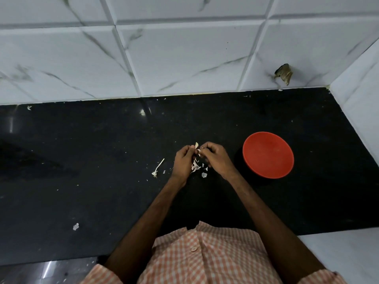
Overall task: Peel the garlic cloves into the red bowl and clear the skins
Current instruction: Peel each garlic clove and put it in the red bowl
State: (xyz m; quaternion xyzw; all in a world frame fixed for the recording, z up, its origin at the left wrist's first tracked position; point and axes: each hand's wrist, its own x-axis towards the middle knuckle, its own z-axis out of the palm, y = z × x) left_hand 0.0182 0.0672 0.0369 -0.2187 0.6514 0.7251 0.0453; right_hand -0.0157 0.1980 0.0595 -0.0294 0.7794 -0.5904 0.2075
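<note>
Bowl (268, 154) right of hands, skins (196, 166) on counter (82, 160) beneath

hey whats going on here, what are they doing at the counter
A person is peeling a garlic clove, pinching it between the left hand and right hand above the black counter. Loose skins lie on the counter under the hands, and a garlic stalk lies to their left. The red bowl sits to the right of the hands, and no cloves show in it.
</note>
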